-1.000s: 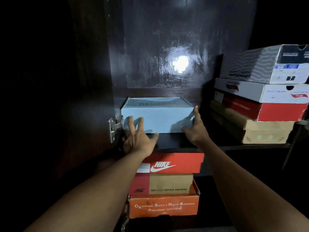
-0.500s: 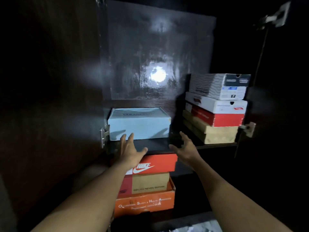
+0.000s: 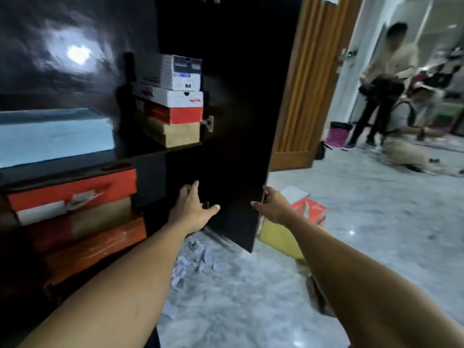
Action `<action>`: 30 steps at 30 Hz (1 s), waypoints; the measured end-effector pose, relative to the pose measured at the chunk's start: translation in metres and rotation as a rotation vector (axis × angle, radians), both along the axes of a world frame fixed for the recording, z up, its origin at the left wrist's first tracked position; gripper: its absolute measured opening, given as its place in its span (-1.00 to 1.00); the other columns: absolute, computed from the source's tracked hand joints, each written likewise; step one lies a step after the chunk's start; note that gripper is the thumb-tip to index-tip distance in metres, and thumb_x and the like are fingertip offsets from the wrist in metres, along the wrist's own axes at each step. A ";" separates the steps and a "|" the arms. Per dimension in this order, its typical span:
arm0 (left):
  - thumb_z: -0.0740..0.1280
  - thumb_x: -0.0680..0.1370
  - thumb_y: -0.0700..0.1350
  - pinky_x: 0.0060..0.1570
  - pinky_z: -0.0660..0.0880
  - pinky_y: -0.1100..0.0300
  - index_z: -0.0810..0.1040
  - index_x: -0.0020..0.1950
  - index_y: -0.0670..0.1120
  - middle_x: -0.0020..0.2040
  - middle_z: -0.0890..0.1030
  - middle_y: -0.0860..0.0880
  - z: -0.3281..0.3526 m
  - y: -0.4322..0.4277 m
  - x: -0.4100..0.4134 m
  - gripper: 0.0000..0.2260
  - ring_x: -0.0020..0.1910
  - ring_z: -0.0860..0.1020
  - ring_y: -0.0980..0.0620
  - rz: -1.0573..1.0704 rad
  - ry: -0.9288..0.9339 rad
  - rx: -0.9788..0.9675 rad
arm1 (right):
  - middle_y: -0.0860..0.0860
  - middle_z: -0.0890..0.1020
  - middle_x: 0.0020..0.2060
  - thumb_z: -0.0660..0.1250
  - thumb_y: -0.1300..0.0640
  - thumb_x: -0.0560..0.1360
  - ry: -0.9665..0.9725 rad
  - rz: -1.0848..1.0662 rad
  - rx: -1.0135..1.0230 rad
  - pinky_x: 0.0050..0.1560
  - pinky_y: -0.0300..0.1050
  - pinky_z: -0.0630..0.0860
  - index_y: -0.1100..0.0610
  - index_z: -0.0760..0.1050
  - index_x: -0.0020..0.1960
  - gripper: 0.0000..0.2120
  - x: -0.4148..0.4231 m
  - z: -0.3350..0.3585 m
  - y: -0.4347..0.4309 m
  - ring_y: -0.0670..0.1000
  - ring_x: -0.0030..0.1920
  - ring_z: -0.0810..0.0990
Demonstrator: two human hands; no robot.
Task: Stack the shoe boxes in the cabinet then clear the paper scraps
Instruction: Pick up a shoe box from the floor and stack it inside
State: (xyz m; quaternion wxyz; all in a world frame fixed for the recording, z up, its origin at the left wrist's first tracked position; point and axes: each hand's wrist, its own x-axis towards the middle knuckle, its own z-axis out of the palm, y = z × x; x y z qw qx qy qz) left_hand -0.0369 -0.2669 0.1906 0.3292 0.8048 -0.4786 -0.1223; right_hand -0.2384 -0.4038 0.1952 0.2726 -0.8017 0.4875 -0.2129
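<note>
A pale blue shoe box lies alone on the cabinet's upper shelf at the left. To its right stands a stack of several boxes. Below the shelf, an orange Nike box tops another stack. Both my hands are out of the cabinet and empty. My left hand hovers open in front of the dark cabinet door. My right hand is open at the door's outer edge. White paper scraps litter the marble floor below the door.
Past the door, a red box, a white lid and a yellow box lie on the floor. A brown slatted door stands behind. Two people are at the far right, one crouching.
My hands let go of the pale blue box and pulled back from the shelf. The view swung right, bringing the cabinet door, floor scraps and room into sight.
</note>
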 end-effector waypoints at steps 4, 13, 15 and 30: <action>0.41 0.49 0.23 0.47 0.25 -0.04 0.03 0.63 0.00 0.61 0.06 -0.04 0.000 -0.037 -0.057 -0.13 0.55 0.20 -0.11 -0.244 0.031 0.027 | 0.23 0.39 0.44 0.41 -0.02 0.53 0.028 -0.183 -0.002 0.40 0.02 0.34 0.18 0.19 0.56 -0.28 -0.087 -0.012 0.005 0.20 0.44 0.37; 0.47 0.42 0.23 0.38 0.35 0.00 0.12 0.61 0.00 0.57 0.21 -0.10 -0.040 -0.129 -0.179 -0.11 0.51 0.28 -0.12 -0.570 0.079 0.106 | 0.21 0.37 0.46 0.42 -0.01 0.52 0.085 -0.526 0.063 0.35 -0.02 0.35 0.20 0.19 0.55 -0.28 -0.241 -0.053 0.017 0.18 0.43 0.40; 0.48 0.41 0.21 0.37 0.37 0.00 0.10 0.61 0.03 0.56 0.24 -0.10 -0.050 -0.145 -0.197 -0.10 0.48 0.32 -0.12 -0.620 0.042 0.120 | 0.20 0.39 0.45 0.43 0.00 0.52 0.075 -0.577 0.099 0.35 -0.04 0.36 0.20 0.21 0.55 -0.28 -0.266 -0.072 0.014 0.18 0.42 0.40; 0.44 0.18 0.40 0.28 0.45 -0.09 0.14 0.52 0.15 0.43 0.40 0.03 -0.264 -0.217 -0.331 -0.01 0.39 0.42 -0.06 -0.636 0.192 0.383 | 0.09 0.64 0.06 0.53 0.07 0.42 -0.038 -0.709 0.342 0.08 -0.01 0.54 0.18 0.46 0.24 -0.53 -0.398 -0.270 -0.059 0.13 0.12 0.61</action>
